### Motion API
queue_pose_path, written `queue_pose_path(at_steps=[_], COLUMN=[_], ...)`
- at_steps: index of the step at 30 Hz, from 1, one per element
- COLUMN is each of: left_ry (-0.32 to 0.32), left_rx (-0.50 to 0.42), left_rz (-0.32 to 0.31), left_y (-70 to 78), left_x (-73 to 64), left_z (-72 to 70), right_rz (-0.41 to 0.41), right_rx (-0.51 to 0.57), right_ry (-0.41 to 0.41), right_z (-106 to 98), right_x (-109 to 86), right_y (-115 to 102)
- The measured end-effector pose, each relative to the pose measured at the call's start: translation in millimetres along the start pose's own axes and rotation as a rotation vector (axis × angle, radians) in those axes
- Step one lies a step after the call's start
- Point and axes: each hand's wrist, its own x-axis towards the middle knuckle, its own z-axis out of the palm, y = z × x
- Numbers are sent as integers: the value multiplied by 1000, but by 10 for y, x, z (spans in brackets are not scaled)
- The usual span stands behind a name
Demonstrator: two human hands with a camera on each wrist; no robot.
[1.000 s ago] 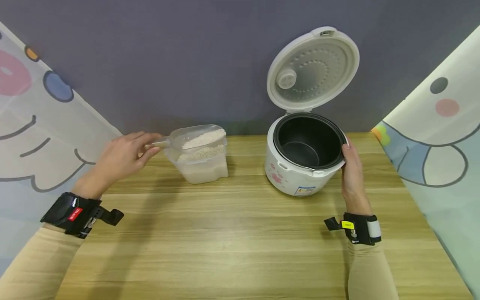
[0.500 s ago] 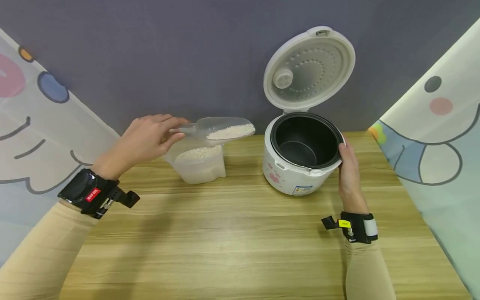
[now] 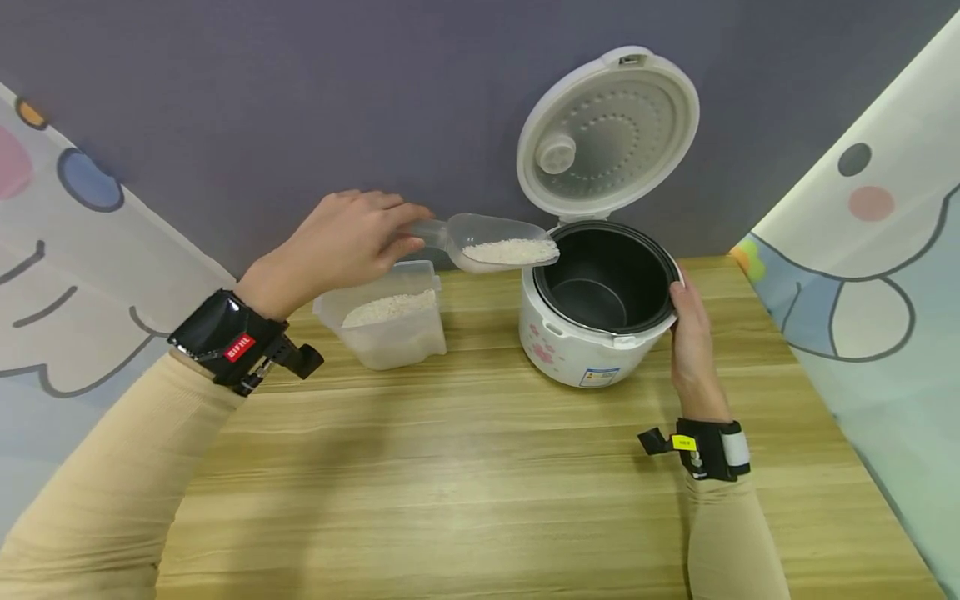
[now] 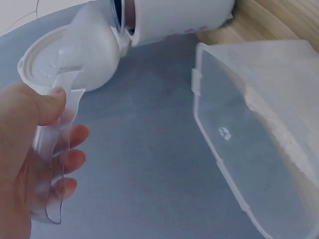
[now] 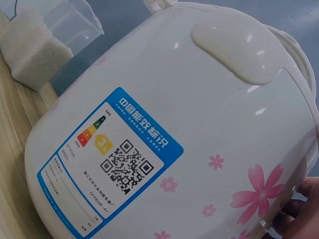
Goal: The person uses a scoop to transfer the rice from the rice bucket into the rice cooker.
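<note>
My left hand point(image 3: 352, 237) grips the handle of a clear plastic scoop point(image 3: 468, 229), fingers and thumb wrapped round it. White rice point(image 3: 513, 251) lies in the scoop, whose tip overlaps the left rim of the rice cooker point(image 3: 558, 346). Inside the cooker the dark inner pot point(image 3: 592, 300) shows a bare bottom, and the lid point(image 3: 611, 125) stands raised behind. At the cooker's right side my right hand point(image 3: 692, 342) holds the rim, thumb on top; its fingers are hidden behind the wall. Below my left hand stands a translucent rice container point(image 3: 390, 337), partly filled.
Everything stands on a wooden table point(image 3: 465, 483) against a grey back wall point(image 3: 300, 108). Cartoon-printed sheets point(image 3: 847, 292) border both sides. In the right wrist view, an energy label point(image 5: 109, 164) and pink flowers mark the cooker.
The left hand has lifted the loaded scoop from over the rice container and carried it right, to the cooker's rim. The right hand keeps its hold on the cooker.
</note>
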Motion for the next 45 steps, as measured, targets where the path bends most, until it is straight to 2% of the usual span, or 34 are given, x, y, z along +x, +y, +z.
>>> queue_pose_path(at_steps=[6,13,17,23,30,37,45], left_ry=[-13,-71,-48,-18,17,9,54], left_rx=[59,166,244,334,397,458,576], left_rz=[13,37,84,131,170,213,307], left_y=[126,292,355,420,457,537,606], left_x=[217,408,483,536,571,585,610], left_z=[-26,-66,-71,-61,-36,-19,10], right_rz=[-8,4,11,17,21,15,-6], right_rx=[-7,-9,-8,-21,-28,-18,-5], right_ry=[-6,4,5,6,20,16,14], right_z=[2,-9,-10,-5,-12,-24,-23], right_x=[-10,-32,-38,-50,-42,-36,-32], right_y=[5,24,23,15,18,21,24])
